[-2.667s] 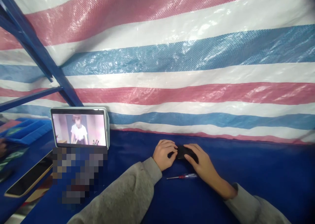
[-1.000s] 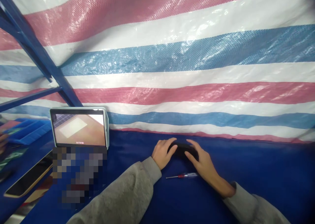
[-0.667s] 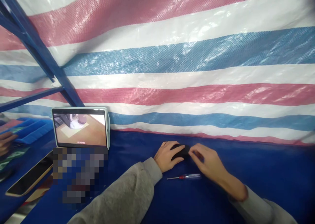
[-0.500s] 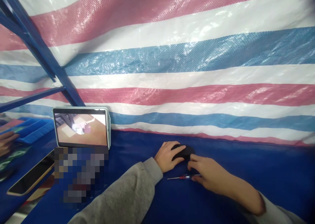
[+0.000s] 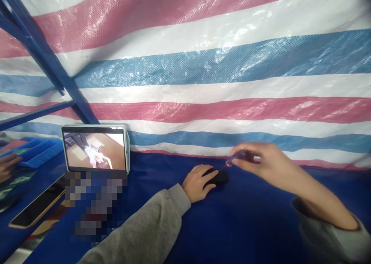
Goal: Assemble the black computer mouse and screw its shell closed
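Observation:
A black computer mouse (image 5: 220, 177) lies on the blue table surface. My left hand (image 5: 198, 183) grips its left end, thumb on the near side and fingers over the far side. Raised above the mouse's right side, my right hand (image 5: 255, 159) pinches a screwdriver (image 5: 228, 162) by its dark handle. The screwdriver slants down to the left, and its thin shaft reaches the top of the mouse near my left fingers. Blur hides whether the tip sits in a screw.
A tablet (image 5: 95, 150) playing a video stands at the left against the striped tarp (image 5: 232, 111). Beside it lie a phone (image 5: 39, 202) and a pixelated patch. At the far left are a blue tray (image 5: 43, 152) and another person's hand (image 5: 8, 166). A blue metal frame (image 5: 49, 63) rises there.
My right hand has lifted the screwdriver off the table and turned it tip-down over the mouse. My left hand has stayed on the mouse.

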Available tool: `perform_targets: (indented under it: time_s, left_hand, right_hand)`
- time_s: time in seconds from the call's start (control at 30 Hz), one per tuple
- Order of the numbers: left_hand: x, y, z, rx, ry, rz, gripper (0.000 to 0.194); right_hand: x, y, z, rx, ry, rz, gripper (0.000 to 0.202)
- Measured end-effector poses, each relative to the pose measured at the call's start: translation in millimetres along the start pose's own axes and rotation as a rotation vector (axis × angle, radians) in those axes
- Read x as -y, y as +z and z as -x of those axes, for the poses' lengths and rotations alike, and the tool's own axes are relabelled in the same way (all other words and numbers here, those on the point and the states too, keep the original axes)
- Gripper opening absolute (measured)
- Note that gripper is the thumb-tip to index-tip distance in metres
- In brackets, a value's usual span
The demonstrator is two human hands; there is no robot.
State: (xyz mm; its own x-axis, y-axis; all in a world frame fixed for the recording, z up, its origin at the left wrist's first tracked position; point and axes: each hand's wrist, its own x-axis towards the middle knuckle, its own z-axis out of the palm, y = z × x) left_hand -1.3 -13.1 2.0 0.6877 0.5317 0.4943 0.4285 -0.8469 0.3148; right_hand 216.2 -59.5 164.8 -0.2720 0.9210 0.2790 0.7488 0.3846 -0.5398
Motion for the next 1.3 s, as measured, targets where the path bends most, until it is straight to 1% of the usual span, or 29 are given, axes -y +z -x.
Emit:
perform_targets:
  time_s: [0.07,0.13,0.33,0.5,0.6,0.67,0.73,0.83,0.9,0.97,1.03,1.17,1.23,1.3]
  left_hand:
    - [1,-0.9,0,0.013,0.021,-0.010,0.042]
    - [1,-1.7,0,0.019,0.033,-0.019,0.042]
    - [2,-2.2,1,0.025,0.045,-0.034,0.043]
    - [2,-1.4,1,0.022,0.052,-0.040,0.044]
    - [2,-1.1,0,0.035,0.057,-0.047,0.044]
    - [2,-0.9,0,0.039,0.058,-0.051,0.044]
    - [2,-0.4,0,0.041,0.059,-0.054,0.044]
    - [3,0.8,0,0.042,0.079,-0.053,0.044]
    - [4,1.3,0,0.051,0.104,-0.050,0.044]
    - [3,1.2,0,0.071,0.117,-0.050,0.044]
    - [3,0.8,0,0.098,0.114,-0.058,0.045]
    - [2,1.0,1,0.127,0.108,-0.092,0.046]
    - [2,1.8,1,0.127,0.115,-0.106,0.047]
    - [3,2.6,1,0.124,0.127,-0.115,0.047]
  right_hand:
    - [3,-2,-5,-0.115,-0.014,0.032,0.018]
    - [2,2,-7,-0.146,-0.011,0.057,0.018]
    - [-10,24,-10,-0.023,0.013,0.166,0.019]
    - [-16,31,-13,0.044,0.031,0.215,0.018]
    - [-17,32,-13,0.057,0.029,0.212,0.017]
    - [-17,33,-12,0.056,0.030,0.232,0.013]
    - [-18,35,-12,0.041,0.039,0.294,0.007]
    - [-21,39,-11,0.010,0.078,0.450,0.007]
    - [-23,42,-11,-0.008,0.112,0.535,0.020]
    - [-23,45,-11,-0.005,0.125,0.560,0.031]
    - [-23,46,-12,0.028,0.104,0.538,0.032]
    - [-15,44,-11,0.105,0.031,0.496,0.028]
    - [-10,42,-9,0.130,0.013,0.499,0.032]
    - [-5,41,-8,0.148,0.028,0.509,0.038]
